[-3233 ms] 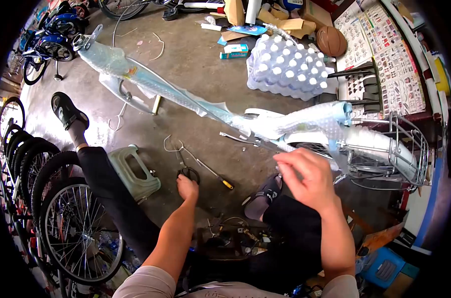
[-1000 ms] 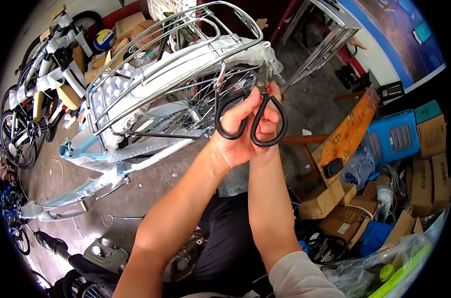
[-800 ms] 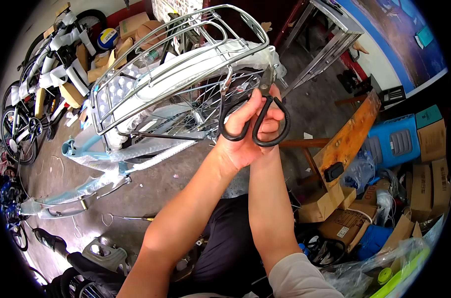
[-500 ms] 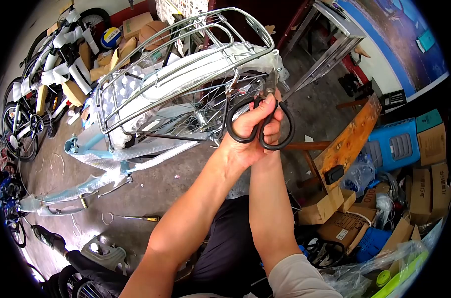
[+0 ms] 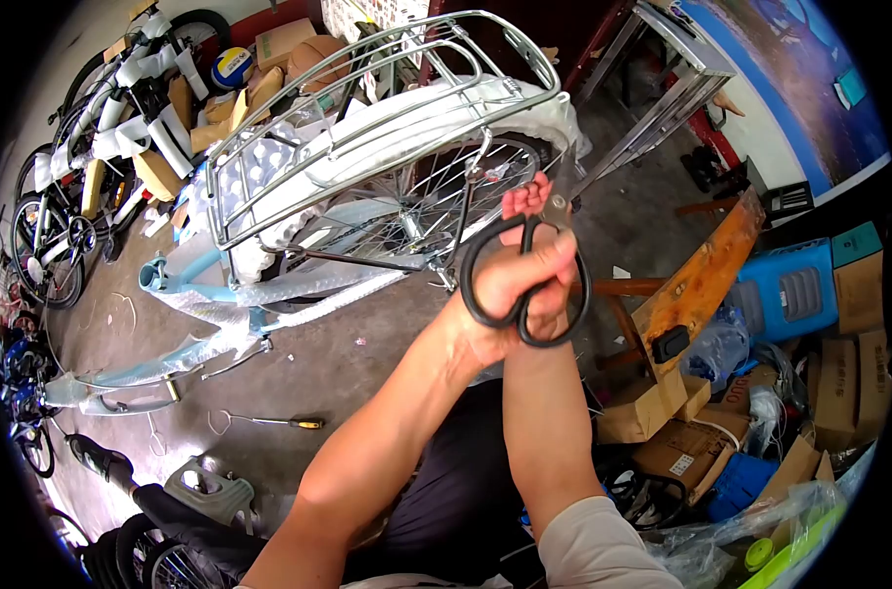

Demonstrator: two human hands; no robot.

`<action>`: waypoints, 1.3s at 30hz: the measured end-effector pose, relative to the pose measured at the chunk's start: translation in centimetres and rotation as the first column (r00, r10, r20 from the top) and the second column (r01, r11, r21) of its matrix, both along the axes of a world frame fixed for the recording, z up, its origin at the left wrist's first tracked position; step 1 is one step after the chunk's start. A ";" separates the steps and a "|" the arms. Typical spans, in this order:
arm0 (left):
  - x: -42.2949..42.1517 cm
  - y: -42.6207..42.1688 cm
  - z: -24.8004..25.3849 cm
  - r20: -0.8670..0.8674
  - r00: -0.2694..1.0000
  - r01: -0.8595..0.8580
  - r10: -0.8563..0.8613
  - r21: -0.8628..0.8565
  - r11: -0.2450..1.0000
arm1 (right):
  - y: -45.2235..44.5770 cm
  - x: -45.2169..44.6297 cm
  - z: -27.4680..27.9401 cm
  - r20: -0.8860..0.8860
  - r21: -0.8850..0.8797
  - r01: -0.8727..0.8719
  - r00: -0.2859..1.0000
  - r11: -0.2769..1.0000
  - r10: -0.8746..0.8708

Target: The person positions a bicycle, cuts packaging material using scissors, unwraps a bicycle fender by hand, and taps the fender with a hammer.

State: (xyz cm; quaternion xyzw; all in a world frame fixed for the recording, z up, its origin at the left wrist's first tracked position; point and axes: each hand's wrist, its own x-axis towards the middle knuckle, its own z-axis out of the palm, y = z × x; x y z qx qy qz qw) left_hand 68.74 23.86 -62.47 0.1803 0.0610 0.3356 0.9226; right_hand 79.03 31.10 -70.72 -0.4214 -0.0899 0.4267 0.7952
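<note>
Black loops of the scissors [image 5: 558, 203] are in the left hand [image 5: 510, 280], raised near the wheel [image 5: 406, 221]. From where I stand, the fingers of this hand wrap around the 2 loops and grip them. The right hand [image 5: 526, 195] is mostly hidden behind; some bent fingertips, which seem to belong to it, show beside the pivot, and I cannot tell if they hold anything. This closeness is, I think, the main danger: if the left hand squeezes while a fingertip lies between the blades, skin could be cut. A careless swing could also tear the white wrap [image 5: 416, 123] above the wheel, because the blades point near its end.

As for materials, the scissors have smooth, rounded handles and flat, grey metal blades, blurred toward the tip. Shiny bent tubes form the rack [image 5: 213, 201]. Bubble wrap, wrinkled and half clear, covers the pale blue frame [image 5: 186, 363]. On the grey floor [image 5: 298, 383], a slim tool with yellow handle [image 5: 308, 423] lies well apart from both hands.
</note>
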 end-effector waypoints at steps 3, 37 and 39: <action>-2.4 -2.7 2.5 -0.204 0.979 0.018 0.002 0.094 0.995 | 1.7 1.9 1.1 -0.019 -0.228 -0.028 1.000 0.973 0.024; -30.8 -24.2 -29.0 -0.564 -0.574 0.668 0.594 0.097 0.738 | 5.3 4.2 10.8 0.862 0.017 -0.318 -0.476 0.948 -0.175; -31.0 -24.9 -29.6 -0.567 -0.578 0.674 0.587 0.074 0.735 | 7.2 5.4 12.1 0.863 -0.296 -0.352 -0.497 0.888 0.091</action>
